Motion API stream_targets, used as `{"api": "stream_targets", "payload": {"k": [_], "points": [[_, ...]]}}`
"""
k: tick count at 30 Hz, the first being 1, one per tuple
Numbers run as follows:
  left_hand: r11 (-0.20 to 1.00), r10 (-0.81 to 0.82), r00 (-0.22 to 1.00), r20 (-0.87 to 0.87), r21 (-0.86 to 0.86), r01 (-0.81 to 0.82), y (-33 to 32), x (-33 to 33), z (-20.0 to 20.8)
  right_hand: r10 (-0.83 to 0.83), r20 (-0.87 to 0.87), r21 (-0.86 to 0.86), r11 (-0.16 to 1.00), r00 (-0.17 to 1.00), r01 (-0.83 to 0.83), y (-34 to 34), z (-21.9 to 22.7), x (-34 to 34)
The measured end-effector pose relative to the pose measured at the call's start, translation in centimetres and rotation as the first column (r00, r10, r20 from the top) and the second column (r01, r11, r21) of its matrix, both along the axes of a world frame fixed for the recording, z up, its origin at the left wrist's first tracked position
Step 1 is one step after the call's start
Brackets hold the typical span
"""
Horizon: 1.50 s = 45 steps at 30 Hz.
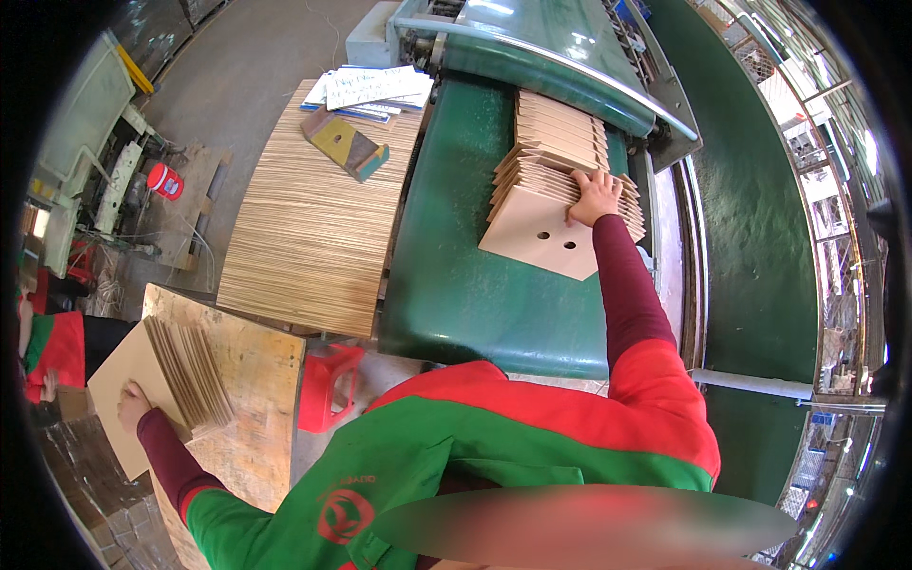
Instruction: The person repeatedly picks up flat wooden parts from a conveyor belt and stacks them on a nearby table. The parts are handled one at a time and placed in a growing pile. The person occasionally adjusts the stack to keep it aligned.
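Observation:
On the green conveyor belt (446, 294), a fanned row of brown cardboard pieces (537, 223) leans in overlapping layers. The front piece has two round holes. My right hand (597, 197) rests on the right upper edge of this row, its fingers spread. Far to the left, my left hand (134, 403) lies against the broad face of the outermost board in a stack of cardboard sheets (195, 370). Those sheets stand tilted on edge on a wooden table (266, 380). Neither hand is visibly wrapped round a piece.
A stack of flat cardboard (313, 228) stands left of the belt, bearing papers (375, 87) and a yellow-brown block-like piece (344, 144). Rollers and a metal frame (560, 52) cross the belt's far end. A red plastic stool (328, 388) sits between the tables. Another person's sleeve (59, 347) shows at far left.

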<state>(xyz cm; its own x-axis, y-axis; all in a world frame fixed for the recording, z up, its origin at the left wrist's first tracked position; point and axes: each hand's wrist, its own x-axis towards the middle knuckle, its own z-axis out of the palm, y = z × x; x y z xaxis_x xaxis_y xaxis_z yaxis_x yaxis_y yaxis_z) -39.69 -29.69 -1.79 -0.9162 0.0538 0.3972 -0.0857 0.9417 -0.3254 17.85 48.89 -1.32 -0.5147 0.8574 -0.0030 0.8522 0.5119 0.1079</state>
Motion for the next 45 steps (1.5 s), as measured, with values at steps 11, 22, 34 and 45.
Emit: {"api": "stream_targets", "payload": {"k": [11,22,34,45], "points": [[0.997,0.046,0.991,0.127,0.053,-0.053,-2.7,-2.8,-2.3,0.102,-0.128,-0.019,0.994,0.986,-0.106,3.3,-1.4,0.0],[0.992,0.127,0.991,-0.043,0.03,-0.126,2.4,2.9,0.6,0.156,0.023,-0.071,0.985,0.987,-0.154,7.0,-3.3,-0.2],[0.984,-0.041,0.967,-0.252,0.156,0.083,1.8,3.3,0.0,0.045,-0.019,-0.177,0.983,0.999,-0.048,0.6,-1.4,0.1],[0.901,-0.124,0.97,0.208,0.433,0.022,0.9,2.3,2.5,-0.32,-0.104,-0.34,0.901,0.942,0.268,-17.0,2.6,0.7]]}}
